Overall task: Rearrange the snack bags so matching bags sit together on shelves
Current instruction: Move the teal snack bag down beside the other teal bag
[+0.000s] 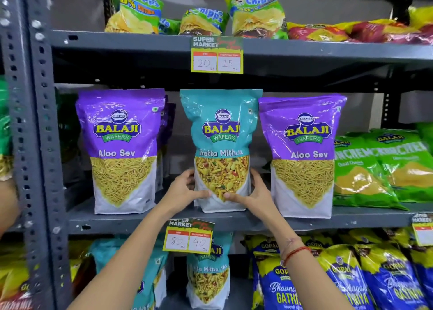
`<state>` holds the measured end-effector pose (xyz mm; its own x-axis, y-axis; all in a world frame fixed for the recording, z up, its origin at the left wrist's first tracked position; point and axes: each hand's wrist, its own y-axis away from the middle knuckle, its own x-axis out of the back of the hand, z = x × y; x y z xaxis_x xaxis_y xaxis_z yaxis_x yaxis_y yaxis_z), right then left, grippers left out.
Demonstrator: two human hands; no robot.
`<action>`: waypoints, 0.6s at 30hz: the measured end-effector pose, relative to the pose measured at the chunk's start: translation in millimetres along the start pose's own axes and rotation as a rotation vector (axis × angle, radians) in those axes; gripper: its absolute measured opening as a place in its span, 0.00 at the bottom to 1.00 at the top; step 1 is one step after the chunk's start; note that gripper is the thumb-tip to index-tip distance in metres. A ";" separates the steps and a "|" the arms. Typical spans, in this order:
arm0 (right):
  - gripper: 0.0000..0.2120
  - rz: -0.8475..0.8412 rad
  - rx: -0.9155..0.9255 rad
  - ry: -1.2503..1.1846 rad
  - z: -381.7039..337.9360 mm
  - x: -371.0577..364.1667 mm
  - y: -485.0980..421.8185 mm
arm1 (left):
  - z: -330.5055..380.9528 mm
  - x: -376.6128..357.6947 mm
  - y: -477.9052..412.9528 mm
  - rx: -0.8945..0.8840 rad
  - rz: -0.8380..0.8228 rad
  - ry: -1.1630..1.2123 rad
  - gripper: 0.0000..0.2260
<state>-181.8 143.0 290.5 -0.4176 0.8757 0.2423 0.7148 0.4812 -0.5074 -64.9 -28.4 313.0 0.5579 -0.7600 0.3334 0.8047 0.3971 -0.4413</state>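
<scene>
A teal Khatta Mitha Mix bag stands upright on the middle shelf, between two purple Aloo Sev bags. My left hand grips its lower left side and my right hand grips its lower right side, thumbs on the front. More purple bags stand behind the left Aloo Sev bag. Matching teal Khatta Mitha bags stand on the shelf below, partly hidden by my arms and a price tag.
Green Balaji bags lean at the right of the middle shelf. Green chips bags and red bags fill the top shelf. Blue Gopal bags crowd the lower right. Price tags hang from shelf edges. A grey upright post stands left.
</scene>
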 end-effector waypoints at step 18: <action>0.50 0.056 0.192 -0.083 -23.7 -6.8 63.5 | 18.1 15.6 83.4 -0.215 0.145 0.052 0.39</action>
<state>-120.3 168.5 276.2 -0.4308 0.8909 0.1438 0.6218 0.4085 -0.6682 14.6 2.2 296.5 0.6487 -0.7307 0.2127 0.6521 0.3896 -0.6503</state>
